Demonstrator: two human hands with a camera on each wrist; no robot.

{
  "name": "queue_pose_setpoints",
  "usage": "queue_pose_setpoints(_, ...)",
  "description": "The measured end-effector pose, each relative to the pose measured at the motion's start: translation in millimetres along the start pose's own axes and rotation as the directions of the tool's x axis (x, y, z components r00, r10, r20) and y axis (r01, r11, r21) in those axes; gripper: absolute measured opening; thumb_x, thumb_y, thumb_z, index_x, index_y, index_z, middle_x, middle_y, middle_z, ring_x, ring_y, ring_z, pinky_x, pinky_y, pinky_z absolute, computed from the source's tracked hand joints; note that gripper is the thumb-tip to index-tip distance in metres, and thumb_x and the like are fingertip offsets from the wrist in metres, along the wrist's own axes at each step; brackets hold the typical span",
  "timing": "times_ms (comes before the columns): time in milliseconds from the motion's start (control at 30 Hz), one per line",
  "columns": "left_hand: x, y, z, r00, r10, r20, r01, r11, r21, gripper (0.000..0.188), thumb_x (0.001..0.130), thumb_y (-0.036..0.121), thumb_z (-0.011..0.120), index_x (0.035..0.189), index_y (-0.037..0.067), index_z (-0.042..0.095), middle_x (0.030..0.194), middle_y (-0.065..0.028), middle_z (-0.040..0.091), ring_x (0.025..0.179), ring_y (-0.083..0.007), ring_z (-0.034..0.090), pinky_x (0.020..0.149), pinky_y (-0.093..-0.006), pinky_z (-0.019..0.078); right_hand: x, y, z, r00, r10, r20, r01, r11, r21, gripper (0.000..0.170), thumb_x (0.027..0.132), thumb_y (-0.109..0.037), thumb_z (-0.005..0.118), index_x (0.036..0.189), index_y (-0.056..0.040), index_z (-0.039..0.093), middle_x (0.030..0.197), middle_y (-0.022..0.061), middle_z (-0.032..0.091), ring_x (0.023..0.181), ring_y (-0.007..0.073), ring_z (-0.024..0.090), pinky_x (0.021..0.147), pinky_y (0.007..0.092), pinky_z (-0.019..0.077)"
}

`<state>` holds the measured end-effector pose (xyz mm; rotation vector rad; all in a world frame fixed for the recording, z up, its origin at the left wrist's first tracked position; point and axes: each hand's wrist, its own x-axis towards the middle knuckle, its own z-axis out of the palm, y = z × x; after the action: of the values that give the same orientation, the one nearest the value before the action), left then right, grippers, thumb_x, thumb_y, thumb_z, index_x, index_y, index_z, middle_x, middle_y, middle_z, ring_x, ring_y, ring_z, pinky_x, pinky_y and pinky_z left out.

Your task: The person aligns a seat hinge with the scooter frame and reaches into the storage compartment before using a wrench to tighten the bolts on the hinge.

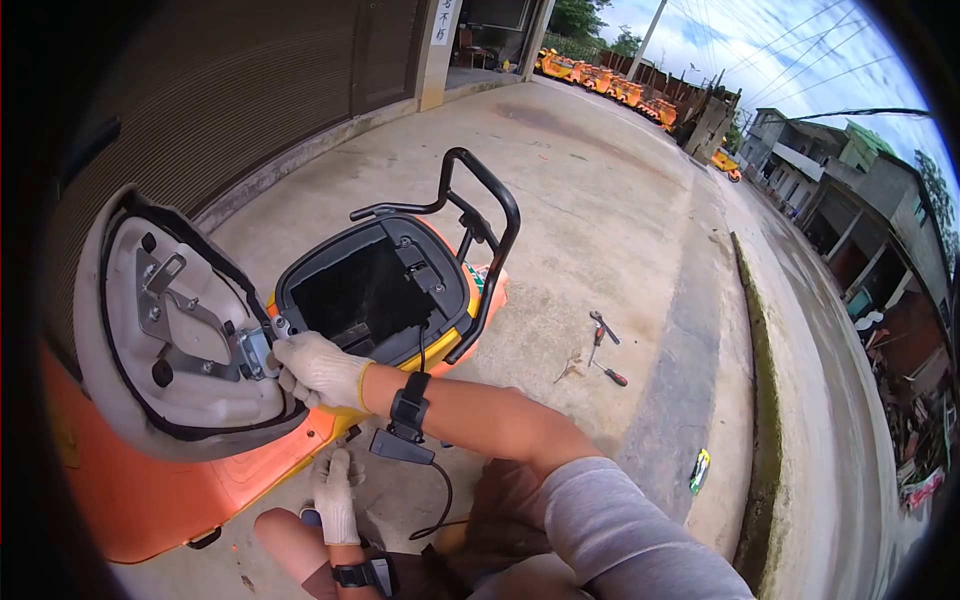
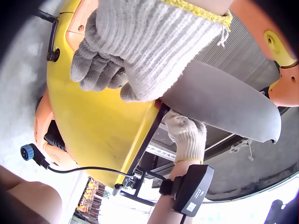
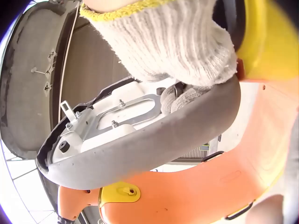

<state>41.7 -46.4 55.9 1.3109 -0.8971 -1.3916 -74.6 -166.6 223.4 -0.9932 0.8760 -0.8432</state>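
A scooter seat [image 1: 180,440] is tipped up, showing its white underside with metal brackets and bolts. My right hand [image 1: 325,370], in a white knit glove, is at the metal hinge [image 1: 255,354] between the seat and the storage box [image 1: 465,290]. Its fingers [image 3: 187,98] curl over the seat's edge against the underside, and the glove hides part of the hinge. Lower down, beside the yellow body panel [image 2: 103,121], my gloved left hand [image 1: 338,490] hangs with loosely bent fingers and holds nothing.
A black rear rack [image 1: 510,220] rises behind the storage box. On the concrete lie a ratchet wrench [image 1: 604,327] and a screwdriver [image 1: 610,375]. A cable with a blue-ringed plug [image 2: 28,152] hangs beside the scooter. A shutter wall [image 1: 270,90] stands behind the seat.
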Motion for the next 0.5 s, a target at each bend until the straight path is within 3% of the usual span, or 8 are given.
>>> queue_pose_setpoints(133,-8,7,-2,1.000,-0.004,-0.006,0.003,0.998,-0.059,0.020,0.099,0.022,0.062,0.103,0.003,0.065,0.084,-0.0036,0.066,0.066,-0.0114,0.064,0.061,-0.0262,0.0549,-10,-50,-25,0.981,-0.173,0.091,0.193,0.772,-0.606,0.030,0.098,-0.022,0.045,0.106,0.0018,0.062,0.074,0.0125,0.067,0.053,0.0178,0.062,0.048,0.0331,0.0505)
queue_pose_setpoints(167,-10,12,0,1.000,-0.014,-0.002,0.014,0.998,-0.066,0.020,0.099,0.022,0.061,0.102,0.003,0.066,0.083,-0.0038,0.066,0.066,-0.0114,0.063,0.061,-0.0260,0.0535,-9,-63,-29,0.976,-0.182,0.122,0.214,0.680,-0.702,0.033,0.096,-0.024,0.047,0.107,0.0011,0.066,0.086,0.0169,0.071,0.069,0.0263,0.070,0.065,0.0406,0.0560)
queue_pose_setpoints(200,-7,10,-1,0.999,-0.031,0.007,0.031,0.996,-0.089,0.020,0.099,0.022,0.061,0.101,0.002,0.066,0.083,-0.0037,0.066,0.065,-0.0112,0.062,0.060,-0.0251,0.0515,3,-69,-38,0.926,-0.305,0.222,0.299,0.232,-0.926,0.034,0.096,-0.027,0.046,0.107,-0.0042,0.068,0.089,0.0129,0.070,0.084,0.0285,0.068,0.080,0.0397,0.0542)
queue_pose_setpoints(233,-6,9,-1,0.999,-0.025,-0.045,0.020,0.995,-0.096,0.020,0.099,0.022,0.061,0.101,0.002,0.066,0.083,-0.0037,0.066,0.065,-0.0112,0.062,0.060,-0.0251,0.0515,5,-78,-41,0.931,-0.281,0.234,0.275,0.117,-0.954,0.037,0.095,-0.034,0.047,0.109,-0.0079,0.070,0.097,0.0135,0.071,0.097,0.0341,0.066,0.089,0.0432,0.0507)
queue_pose_setpoints(300,-6,9,1,1.000,-0.024,-0.010,0.024,0.998,-0.060,0.022,0.098,0.020,0.062,0.104,-0.001,0.066,0.084,-0.0032,0.065,0.065,-0.0103,0.060,0.060,-0.0243,0.0492,27,-89,-47,0.957,-0.231,0.176,0.149,-0.130,-0.980,0.040,0.095,-0.039,0.048,0.104,-0.0089,0.073,0.100,0.0144,0.072,0.097,0.0341,0.067,0.088,0.0446,0.0510)
queue_pose_setpoints(400,-8,11,2,1.000,-0.001,-0.004,0.000,0.994,-0.111,0.027,0.097,0.019,0.063,0.112,-0.003,0.065,0.085,-0.0028,0.063,0.067,-0.0094,0.058,0.060,-0.0236,0.0476,28,-117,-35,0.986,-0.119,0.115,0.097,-0.146,-0.985,0.047,0.093,-0.046,0.049,0.088,-0.0086,0.076,0.091,0.0151,0.073,0.091,0.0338,0.069,0.087,0.0429,0.0518)
queue_pose_setpoints(433,-9,13,2,1.000,0.006,-0.018,-0.008,0.993,-0.115,0.027,0.097,0.019,0.063,0.112,-0.003,0.065,0.085,-0.0028,0.063,0.067,-0.0094,0.058,0.060,-0.0236,0.0476,28,-126,-28,0.998,-0.029,0.059,0.053,-0.172,-0.984,0.048,0.089,-0.043,0.050,0.101,-0.0047,0.076,0.106,0.0178,0.073,0.104,0.0365,0.067,0.093,0.0443,0.0515)
queue_pose_setpoints(500,-10,15,1,0.999,-0.010,-0.031,0.006,0.991,-0.131,0.032,0.097,0.018,0.063,0.119,-0.004,0.064,0.085,-0.0024,0.061,0.068,-0.0091,0.057,0.060,-0.0236,0.0466,40,-129,-27,0.998,0.052,0.045,0.055,-0.215,-0.975,0.046,0.087,-0.044,0.053,0.099,-0.0072,0.078,0.102,0.0153,0.074,0.101,0.0330,0.068,0.091,0.0407,0.0519)
